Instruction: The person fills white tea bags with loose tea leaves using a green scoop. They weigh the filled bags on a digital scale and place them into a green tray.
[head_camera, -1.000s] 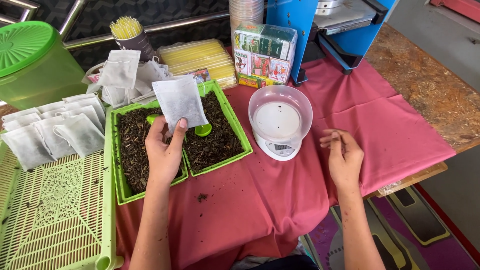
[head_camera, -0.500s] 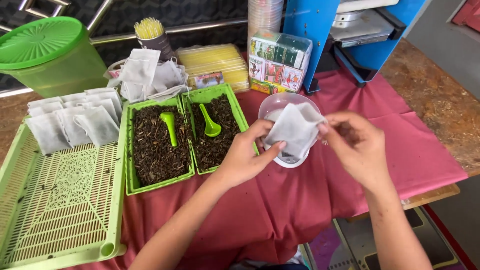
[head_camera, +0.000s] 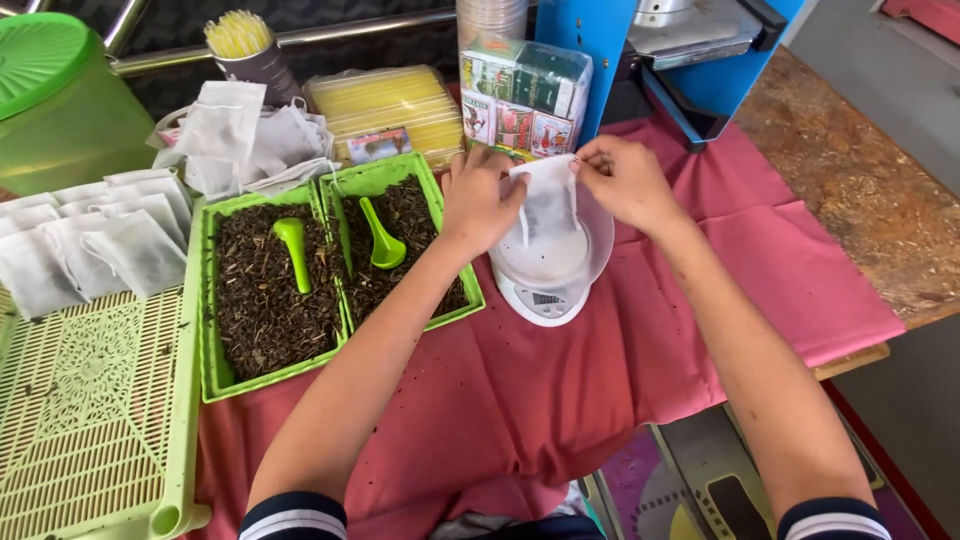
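My left hand (head_camera: 482, 196) and my right hand (head_camera: 622, 179) each pinch a top corner of a white filter bag (head_camera: 548, 206), holding its mouth apart. The bag hangs upright in a clear bowl (head_camera: 598, 250) that rests on a small white kitchen scale (head_camera: 543, 299). Just left of the scale stand two green trays of dark loose tea leaves (head_camera: 262, 292), (head_camera: 412, 215). A green scoop (head_camera: 293, 246) lies in the left tray and another green scoop (head_camera: 380, 238) in the right one.
Filled white bags (head_camera: 85, 248) lie on a green slatted tray (head_camera: 90, 400) at the left. Behind are empty bags (head_camera: 235, 130), a green lidded tub (head_camera: 58, 95), a yellow stack (head_camera: 385, 100), a wrapped carton pack (head_camera: 522, 100) and a blue machine (head_camera: 670, 55). A pink cloth (head_camera: 560, 400) covers the table.
My left hand carried the bag from over the tea trays to the scale. My right hand rose from the cloth and took its other corner. Both hands now hold it upright in the bowl.
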